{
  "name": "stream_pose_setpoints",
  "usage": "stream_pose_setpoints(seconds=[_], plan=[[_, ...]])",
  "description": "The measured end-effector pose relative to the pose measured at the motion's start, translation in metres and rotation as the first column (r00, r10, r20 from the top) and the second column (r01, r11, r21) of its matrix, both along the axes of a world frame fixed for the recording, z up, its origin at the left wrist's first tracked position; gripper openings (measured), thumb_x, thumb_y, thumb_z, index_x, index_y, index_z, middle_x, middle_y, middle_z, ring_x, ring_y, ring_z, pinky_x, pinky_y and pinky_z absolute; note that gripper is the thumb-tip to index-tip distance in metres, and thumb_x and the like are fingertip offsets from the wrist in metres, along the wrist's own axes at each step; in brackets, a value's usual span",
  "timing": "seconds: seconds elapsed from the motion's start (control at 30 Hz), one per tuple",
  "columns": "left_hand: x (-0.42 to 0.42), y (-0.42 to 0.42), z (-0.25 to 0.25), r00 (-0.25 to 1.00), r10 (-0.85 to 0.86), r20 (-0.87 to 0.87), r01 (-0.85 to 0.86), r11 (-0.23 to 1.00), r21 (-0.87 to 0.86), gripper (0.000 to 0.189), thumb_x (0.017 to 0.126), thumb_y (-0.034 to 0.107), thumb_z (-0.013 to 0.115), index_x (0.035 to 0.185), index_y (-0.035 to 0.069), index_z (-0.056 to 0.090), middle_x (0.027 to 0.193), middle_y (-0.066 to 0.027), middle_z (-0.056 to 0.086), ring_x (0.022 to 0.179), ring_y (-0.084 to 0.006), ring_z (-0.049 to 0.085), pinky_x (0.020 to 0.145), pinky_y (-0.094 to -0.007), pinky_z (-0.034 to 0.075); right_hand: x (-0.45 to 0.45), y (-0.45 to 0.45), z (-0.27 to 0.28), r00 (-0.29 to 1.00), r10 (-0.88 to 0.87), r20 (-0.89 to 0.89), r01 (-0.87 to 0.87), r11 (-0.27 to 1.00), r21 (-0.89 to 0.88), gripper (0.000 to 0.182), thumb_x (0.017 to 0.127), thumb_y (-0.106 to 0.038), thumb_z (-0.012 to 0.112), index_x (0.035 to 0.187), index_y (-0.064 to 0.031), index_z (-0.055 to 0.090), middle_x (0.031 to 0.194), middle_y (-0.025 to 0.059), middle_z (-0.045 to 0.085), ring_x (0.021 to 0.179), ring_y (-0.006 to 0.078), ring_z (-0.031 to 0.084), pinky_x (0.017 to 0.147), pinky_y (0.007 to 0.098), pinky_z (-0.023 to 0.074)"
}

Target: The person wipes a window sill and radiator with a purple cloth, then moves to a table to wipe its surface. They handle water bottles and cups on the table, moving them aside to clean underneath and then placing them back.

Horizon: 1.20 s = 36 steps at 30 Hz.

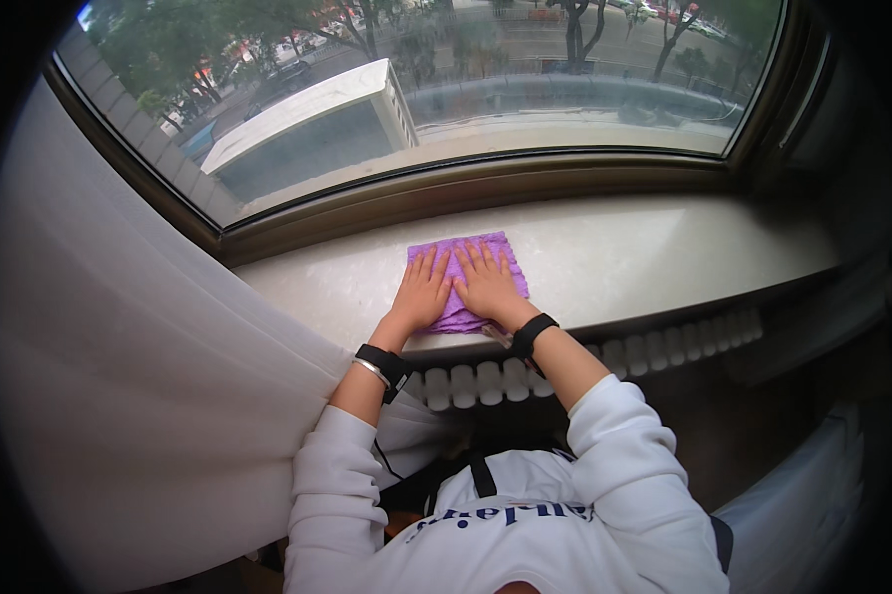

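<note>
A folded purple cloth (494,245) lies flat on the pale stone windowsill (624,260), near the middle of the view. My left hand (422,288) rests palm down on the cloth's left half, fingers slightly spread and pointing toward the window. Beside it, my right hand (486,281) presses flat on the right half in the same way. The two thumbs are close together at the cloth's centre. Neither hand grips the cloth; the palms cover part of it. Both wrists wear black bands, and a silver bangle circles the left one.
Behind the sill stands a window with a brown frame (490,182). A white curtain (178,371) hangs at the left and touches my left forearm. Below the sill's front edge runs a white ribbed radiator (464,386). More pale fabric (802,482) is at the lower right.
</note>
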<state>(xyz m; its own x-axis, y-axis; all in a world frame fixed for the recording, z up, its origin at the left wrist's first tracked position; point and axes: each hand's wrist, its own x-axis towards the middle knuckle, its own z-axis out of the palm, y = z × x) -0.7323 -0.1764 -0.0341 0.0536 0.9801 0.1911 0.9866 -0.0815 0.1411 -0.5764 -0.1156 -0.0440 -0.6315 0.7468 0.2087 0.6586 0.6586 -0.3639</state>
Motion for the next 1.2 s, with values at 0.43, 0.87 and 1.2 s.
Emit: stream_pose_setpoints(seconds=[0.43,0.87,1.2], plan=[[0.014,-0.104,0.107,0.990,0.012,0.138,-0.004,0.998,-0.060,0.052,0.094,0.026,0.038,0.142,0.009,0.026,0.146,-0.0191,0.022,0.135,-0.0384,0.021,0.110,-0.0476,0.017,0.013,-0.099,0.102,0.995,0.061,-0.073,-0.058,0.997,0.048,0.057,0.089,-0.034,0.047,0.136,-0.0052,0.037,0.144,0.0150,0.030,0.136,0.0331,0.022,0.109,0.0526,0.0124],[0.007,-0.093,0.059,0.985,0.110,0.132,-0.089,0.984,-0.155,0.050,0.096,0.029,0.030,0.142,0.009,0.027,0.149,-0.0160,0.019,0.137,-0.0356,0.018,0.111,-0.0453,0.015,-0.006,-0.077,0.034,0.986,0.131,-0.102,-0.121,0.988,0.093,0.060,0.090,-0.036,0.045,0.139,-0.0051,0.033,0.146,0.0144,0.028,0.136,0.0333,0.020,0.109,0.0541,0.0097],[-0.014,-0.076,0.007,0.986,0.162,0.033,-0.160,0.985,-0.058,0.049,0.096,0.030,0.030,0.143,0.015,0.027,0.149,-0.0141,0.020,0.137,-0.0339,0.019,0.111,-0.0440,0.015,-0.026,-0.061,0.000,0.989,0.126,-0.082,-0.125,0.992,0.008,0.062,0.091,-0.041,0.039,0.143,-0.0086,0.025,0.148,0.0143,0.023,0.139,0.0339,0.014,0.109,0.0551,0.0046]])
